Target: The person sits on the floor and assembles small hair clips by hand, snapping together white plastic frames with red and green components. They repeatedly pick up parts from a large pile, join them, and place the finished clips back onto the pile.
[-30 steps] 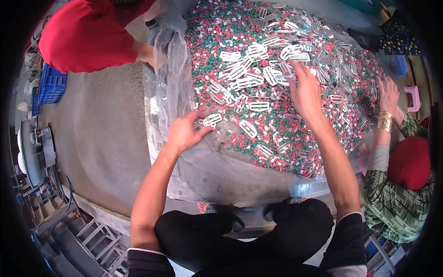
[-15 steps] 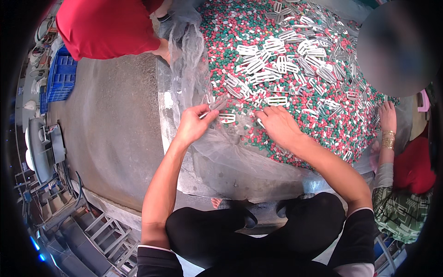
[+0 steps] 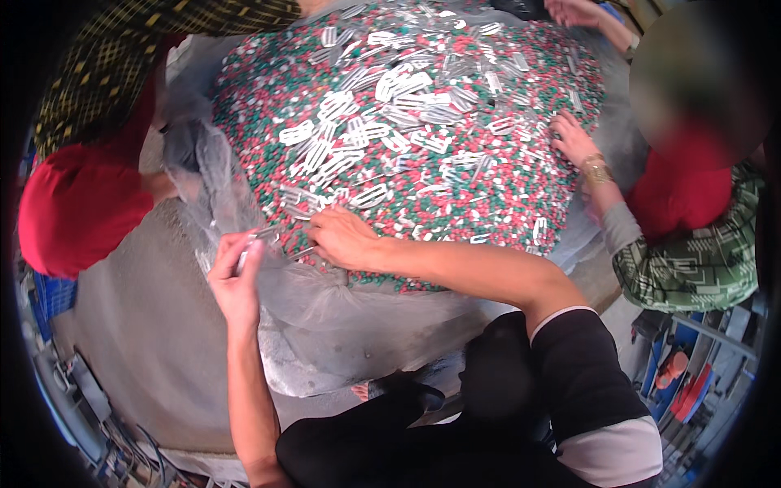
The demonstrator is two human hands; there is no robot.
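Note:
A big heap of small red, green and white pieces (image 3: 455,138) lies on a clear plastic sheet (image 3: 325,301) on the floor, with several white plastic frames (image 3: 358,130) strewn over it. My left hand (image 3: 237,276) is at the heap's near left edge, closed around a bundle of white frames (image 3: 250,246). My right hand (image 3: 342,237) rests palm down on the heap's near edge, fingers touching loose frames there. I sit at the heap with my legs in black trousers (image 3: 455,423).
A person in red (image 3: 65,211) crouches at the left, another in a dark checked top (image 3: 146,49) leans in above. At the right a person in a green patterned sleeve (image 3: 683,260) has a hand with a gold bangle (image 3: 582,146) on the heap. Bare concrete floor (image 3: 138,342) lies at lower left.
My right hand has drawn back from the far side of the heap to its near edge beside my left hand. My left hand has closed on a bundle of frames. The view has shifted.

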